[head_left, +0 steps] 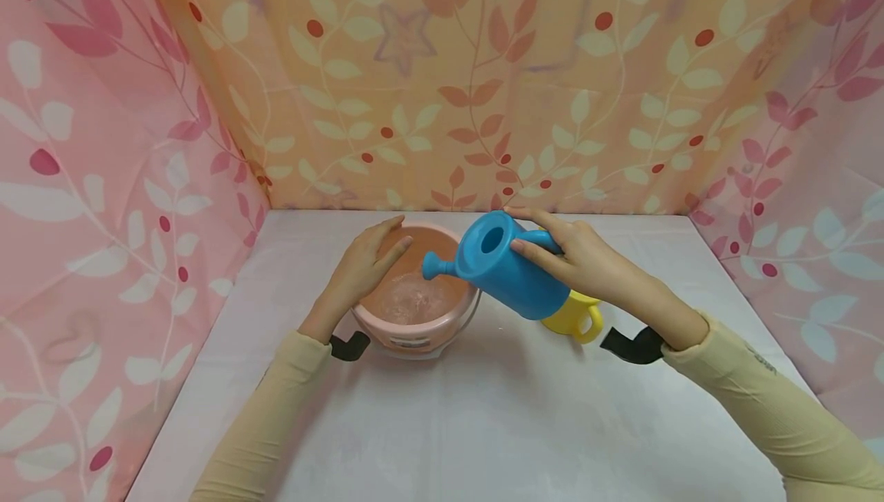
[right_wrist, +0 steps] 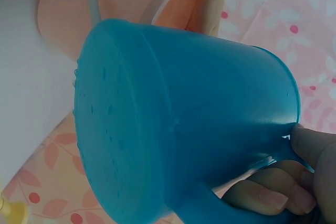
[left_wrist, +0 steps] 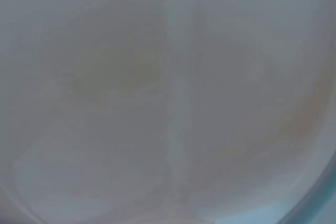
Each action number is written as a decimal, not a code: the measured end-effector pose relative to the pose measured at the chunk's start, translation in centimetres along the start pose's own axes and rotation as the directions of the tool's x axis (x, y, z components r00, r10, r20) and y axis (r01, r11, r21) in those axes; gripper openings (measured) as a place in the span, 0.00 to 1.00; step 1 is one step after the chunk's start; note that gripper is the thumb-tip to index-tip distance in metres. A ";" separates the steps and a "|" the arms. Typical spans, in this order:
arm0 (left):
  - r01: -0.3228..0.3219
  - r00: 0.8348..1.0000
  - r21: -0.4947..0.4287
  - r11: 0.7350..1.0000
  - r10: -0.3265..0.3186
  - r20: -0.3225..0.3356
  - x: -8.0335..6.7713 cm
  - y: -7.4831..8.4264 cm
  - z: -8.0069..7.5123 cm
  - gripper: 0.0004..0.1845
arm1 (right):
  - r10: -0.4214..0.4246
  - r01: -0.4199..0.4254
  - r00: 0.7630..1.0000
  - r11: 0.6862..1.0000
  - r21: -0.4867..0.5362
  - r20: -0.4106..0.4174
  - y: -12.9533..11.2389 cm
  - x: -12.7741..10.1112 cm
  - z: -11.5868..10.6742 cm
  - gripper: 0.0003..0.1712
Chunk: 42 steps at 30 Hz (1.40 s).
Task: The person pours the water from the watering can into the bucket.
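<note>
My right hand (head_left: 587,256) grips the handle of a blue toy watering can (head_left: 518,275). The can tilts left, its spout over a pink bucket (head_left: 414,337) where the water (head_left: 414,298) is rippled. Fingers of that hand curl through the handle in the right wrist view, and droplets dot the wet base of the can (right_wrist: 110,124). At the bucket's left rim lies my left hand (head_left: 362,260), fingers extended and thumb apart. A blurred pale surface (left_wrist: 105,145) fills the left wrist view.
Behind the watering can stands a yellow cup (head_left: 576,318), partly hidden by it. A thin handle (head_left: 475,314) hangs down the bucket's right side. The white-covered table (head_left: 483,425) is enclosed by floral cloth (head_left: 476,80) at the back and both sides.
</note>
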<state>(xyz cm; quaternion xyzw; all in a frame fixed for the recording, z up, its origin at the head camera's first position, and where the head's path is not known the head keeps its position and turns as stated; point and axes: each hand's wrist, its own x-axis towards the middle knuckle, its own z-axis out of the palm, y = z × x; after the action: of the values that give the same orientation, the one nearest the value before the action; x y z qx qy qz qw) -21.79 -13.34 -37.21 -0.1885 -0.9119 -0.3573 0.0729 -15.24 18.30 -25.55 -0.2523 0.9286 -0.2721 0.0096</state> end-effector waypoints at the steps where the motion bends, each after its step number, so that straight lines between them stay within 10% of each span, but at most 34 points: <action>1: -0.002 1.000 -0.001 1.000 0.002 -0.002 0.0 0.0 0.0 0.35 | 0.000 0.000 1.000 1.000 -0.001 0.000 0.0 0.0 0.0 0.33; 42: -0.011 1.000 -0.012 1.000 0.011 -0.010 0.0 0.1 -0.1 0.32 | -0.033 0.034 0.999 0.999 0.023 -0.026 0.7 -0.1 0.2 0.32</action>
<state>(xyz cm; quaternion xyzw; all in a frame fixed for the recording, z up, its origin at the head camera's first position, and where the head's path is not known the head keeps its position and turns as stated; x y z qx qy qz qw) -21.76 -13.36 -37.08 -0.1924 -0.9083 -0.3632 0.0782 -15.42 18.74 -26.06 -0.2643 0.9209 -0.2865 -0.0037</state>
